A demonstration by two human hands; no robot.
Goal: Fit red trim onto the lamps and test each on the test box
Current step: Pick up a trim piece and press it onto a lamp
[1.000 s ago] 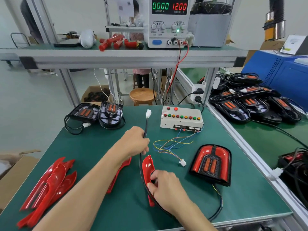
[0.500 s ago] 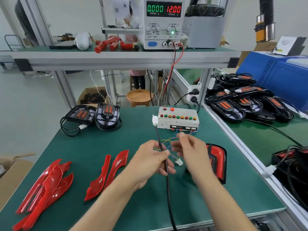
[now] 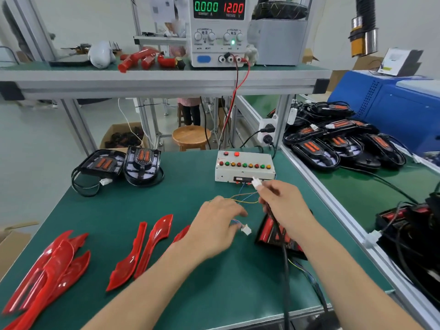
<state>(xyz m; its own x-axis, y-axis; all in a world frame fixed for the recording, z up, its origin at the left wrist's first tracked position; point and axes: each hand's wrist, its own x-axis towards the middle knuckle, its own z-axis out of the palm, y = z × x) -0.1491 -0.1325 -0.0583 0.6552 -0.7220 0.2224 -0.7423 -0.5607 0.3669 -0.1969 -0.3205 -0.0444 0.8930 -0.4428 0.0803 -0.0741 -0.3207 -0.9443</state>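
two bare hands work over the green table, where a red-trimmed lamp lies partly under the right forearm and the test box sits at the far edge with loose red trim pieces to the left. the right hand pinches a black cable just below its white plug, held up close to the box front. the left hand has relaxed, spread fingers reaching toward the white connector on the box's thin coloured wires, holding nothing.
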